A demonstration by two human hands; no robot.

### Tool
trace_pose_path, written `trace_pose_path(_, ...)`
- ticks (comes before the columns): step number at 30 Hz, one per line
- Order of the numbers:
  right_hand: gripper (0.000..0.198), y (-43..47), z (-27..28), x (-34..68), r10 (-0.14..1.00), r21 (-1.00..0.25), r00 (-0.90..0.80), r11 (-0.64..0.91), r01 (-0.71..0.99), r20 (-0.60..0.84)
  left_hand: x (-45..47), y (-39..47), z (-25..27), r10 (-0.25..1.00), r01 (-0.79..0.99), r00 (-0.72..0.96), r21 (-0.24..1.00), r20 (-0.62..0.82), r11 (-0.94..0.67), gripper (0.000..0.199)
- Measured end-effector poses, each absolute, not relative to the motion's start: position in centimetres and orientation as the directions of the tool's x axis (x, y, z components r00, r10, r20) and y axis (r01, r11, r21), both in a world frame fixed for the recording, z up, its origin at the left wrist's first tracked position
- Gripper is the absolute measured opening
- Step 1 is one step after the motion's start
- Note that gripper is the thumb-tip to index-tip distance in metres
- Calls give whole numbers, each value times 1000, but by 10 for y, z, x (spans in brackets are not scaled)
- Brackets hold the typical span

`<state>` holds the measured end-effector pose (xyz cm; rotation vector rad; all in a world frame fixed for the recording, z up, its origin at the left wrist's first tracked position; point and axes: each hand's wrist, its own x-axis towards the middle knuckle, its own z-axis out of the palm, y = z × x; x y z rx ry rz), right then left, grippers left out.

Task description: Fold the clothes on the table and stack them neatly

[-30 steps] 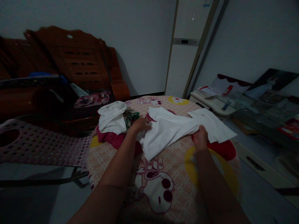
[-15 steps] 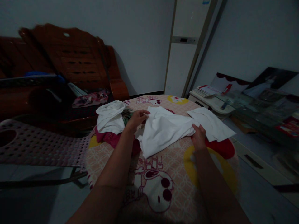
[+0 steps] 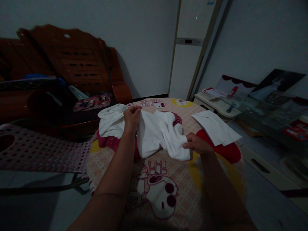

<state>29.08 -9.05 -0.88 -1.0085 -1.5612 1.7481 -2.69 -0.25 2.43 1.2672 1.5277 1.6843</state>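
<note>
Both my hands hold a white cloth garment (image 3: pixel 154 134) over the round table. My left hand (image 3: pixel 132 118) pinches its upper left corner, a little raised. At the lower right end, my right hand (image 3: pixel 197 143) grips the edge between thumb and fingers. The fabric between them sags in folds; what kind of garment it is I cannot tell. Left of it lies a heap of clothes with a white garment (image 3: pixel 111 120) on top of a magenta one (image 3: pixel 108 141). To the right, a folded white garment (image 3: pixel 218 128) rests partly on a red cloth (image 3: pixel 227 153).
A patterned tablecloth (image 3: pixel 154 192) with cartoon dogs covers the table. A woven chair (image 3: pixel 48 150) stands close on the left, a carved wooden sofa (image 3: pixel 79 64) behind it. At right are a white cabinet (image 3: pixel 216 104) and a glass shelf (image 3: pixel 260 110).
My left hand has moved left and slightly up with its corner of the white garment. My right hand has come left and down, and the cloth now hangs in looser folds.
</note>
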Motion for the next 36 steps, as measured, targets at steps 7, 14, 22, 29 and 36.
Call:
trace_pose_path(7,32,-64,-33,289,984,-987,90,144,74,151,-39,-6,19,976,625,58,755,210,-199,46)
trace_pose_path(14,44,-33,-79,272,929,-883,-190,363,298,318,-27,-9,5,878,829,461,415,-129,-374,95)
trace_pose_path(22,10,-42,-63,260,894,-774,-224,448,447,387,-13,-5,-6,905,847,425,346,13,-403,87)
trace_pose_path(29,9,-78,-29,266,786,-952,-611,104,287,-98,-18,-5,-3,893,870,24,431,450,-240,75)
trace_pose_path(36,35,-85,-23,243,808,-956,-575,57,288,-125,-34,2,-5,852,834,-127,519,507,-185,62)
